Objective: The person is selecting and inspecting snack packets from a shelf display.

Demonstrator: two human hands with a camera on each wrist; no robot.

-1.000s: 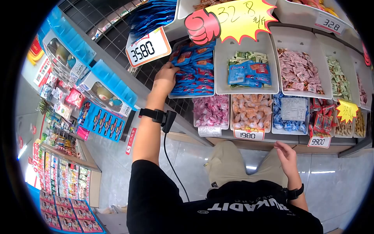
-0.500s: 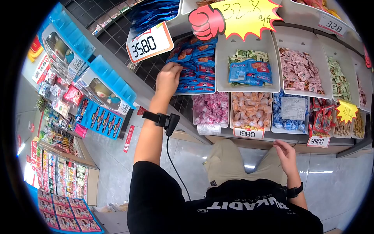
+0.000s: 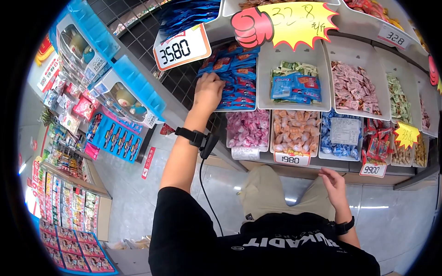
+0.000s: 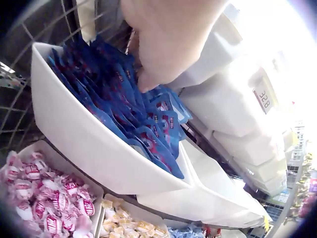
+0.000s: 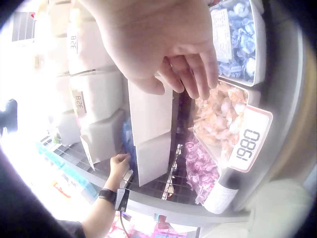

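My left hand [image 3: 208,92] reaches into a pale bin of blue snack packets [image 3: 238,85], near the bin's left side. Seen from the left wrist, the thumb of that hand [image 4: 168,44] dips down among the upright blue packets [image 4: 119,99]; the other fingers are mostly hidden, and I cannot tell if they pinch a packet. My right hand [image 3: 335,186] hangs in front of my body with relaxed, slightly bent fingers and holds nothing. In the right wrist view this hand [image 5: 163,47] overlaps the orange-wrapped candies [image 5: 220,111].
A price sign reading 35.80 [image 3: 182,48] hangs just above my left hand. Pink candies [image 3: 247,129] lie in the lower bin in front. To the right stands a bin with green and blue packets [image 3: 294,83]. Boxed toys [image 3: 122,99] line the left side.
My left hand has shifted slightly right along the blue packets, its fingers more bunched than a second ago. The head view has drifted a little. My right hand stays about where it was.
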